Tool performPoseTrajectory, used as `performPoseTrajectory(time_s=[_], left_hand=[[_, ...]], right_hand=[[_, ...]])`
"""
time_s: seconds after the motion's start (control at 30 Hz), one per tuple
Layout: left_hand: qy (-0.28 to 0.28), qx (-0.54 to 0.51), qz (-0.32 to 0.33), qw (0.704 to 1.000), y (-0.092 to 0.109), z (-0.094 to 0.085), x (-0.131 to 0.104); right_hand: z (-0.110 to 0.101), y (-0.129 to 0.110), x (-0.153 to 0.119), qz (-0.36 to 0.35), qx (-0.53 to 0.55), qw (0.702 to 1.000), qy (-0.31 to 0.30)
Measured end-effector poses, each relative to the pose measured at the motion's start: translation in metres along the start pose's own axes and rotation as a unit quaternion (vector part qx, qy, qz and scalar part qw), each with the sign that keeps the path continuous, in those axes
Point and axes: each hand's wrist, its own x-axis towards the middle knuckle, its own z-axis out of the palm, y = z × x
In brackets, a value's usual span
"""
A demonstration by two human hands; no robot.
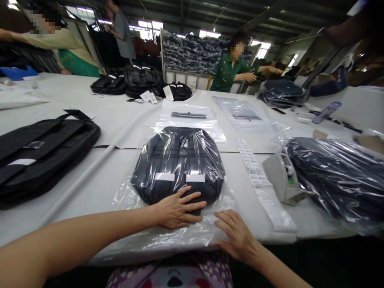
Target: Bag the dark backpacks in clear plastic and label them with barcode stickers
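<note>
A black backpack (180,154) lies flat inside a clear plastic bag (127,196) at the near edge of the white tabletop (123,164), its two straps upward, each crossed by a white band; the loose end of the plastic spreads toward 6 o'clock. The left grip (177,210) is released — palm down, fingers spread, resting on the plastic over the backpack's near end; the right grip (235,234) sits at about 5 o'clock from the backpack, fingers bent, at the plastic's near edge, though I cannot tell whether it pinches the film.

Around the backpack, flat clear bags (195,108) lie at 12 o'clock, and another clear sleeve (240,112) at 1 o'clock; a strip of printed labels (255,172) runs along 3 o'clock, with a grey dispenser (285,178) just beside it and plastic-wrapped dark goods (339,176) farther out; an unwrapped black bag (57,148) lies at 9 o'clock. Black backpacks with white tags (141,80) sit at 11 o'clock, farther off; beyond the tabletop, a person in a green shirt (228,72) stands at 1 o'clock — another, in a pale top (72,44), at 10 o'clock; a rack of plastic-wrapped goods (195,54) fills 12 o'clock.
</note>
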Motion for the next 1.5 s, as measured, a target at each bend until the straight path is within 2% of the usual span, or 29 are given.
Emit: performPoseTrajectory(time_s=[0.1, 0.23, 0.3, 0.37, 0.53, 0.6, 0.73, 0.8, 0.97, 1.13, 1.27, 1.37, 1.5], left_hand=[[-0.004, -0.001, 0.001, 1.000, 0.000, -0.002, 0.001], [-0.006, 0.002, -0.014, 1.000, 0.001, 0.001, 0.001], [-0.005, 0.003, -0.014, 1.000, 0.000, 0.004, 0.001], [-0.007, 0.004, -0.015, 1.000, -0.001, 0.005, 0.001], [-0.012, 0.005, -0.021, 1.000, -0.002, 0.005, 0.003], [-0.016, 0.003, -0.021, 1.000, -0.002, 0.004, 0.004], [-0.021, 0.003, -0.024, 0.999, 0.000, 0.001, 0.004], [-0.020, -0.001, -0.025, 0.999, 0.001, -0.001, 0.004], [-0.001, -0.008, -0.017, 1.000, 0.001, -0.001, 0.004], [0.024, 0.006, -0.011, 1.000, 0.000, 0.002, 0.001], [0.037, 0.018, 0.007, 0.999, -0.002, 0.001, 0.000], [0.039, 0.026, 0.010, 0.999, -0.003, -0.001, -0.001], [0.042, 0.029, 0.004, 0.999, -0.002, -0.003, -0.002]], right_hand=[[-0.010, -0.003, -0.011, -0.043, -0.044, 0.998, -0.028], [-0.004, -0.003, -0.017, -0.026, -0.038, 0.995, -0.083], [0.001, -0.003, -0.016, -0.010, -0.005, 0.996, -0.083], [0.004, -0.004, -0.014, 0.010, 0.033, 0.998, -0.050], [0.009, -0.010, -0.007, 0.077, 0.108, 0.988, 0.077], [0.010, -0.010, -0.005, 0.099, 0.114, 0.985, 0.085], [0.013, -0.007, -0.006, 0.036, 0.053, 0.998, -0.024], [0.015, -0.005, -0.006, 0.009, -0.003, 0.999, -0.040], [0.014, -0.002, 0.011, -0.029, -0.078, 0.996, 0.015], [0.004, 0.014, 0.044, -0.125, 0.005, 0.992, 0.000], [0.014, 0.025, 0.057, -0.102, 0.034, 0.994, 0.029], [0.025, 0.030, 0.058, -0.079, 0.041, 0.996, 0.022], [0.026, 0.033, 0.054, -0.093, 0.018, 0.995, 0.042]])
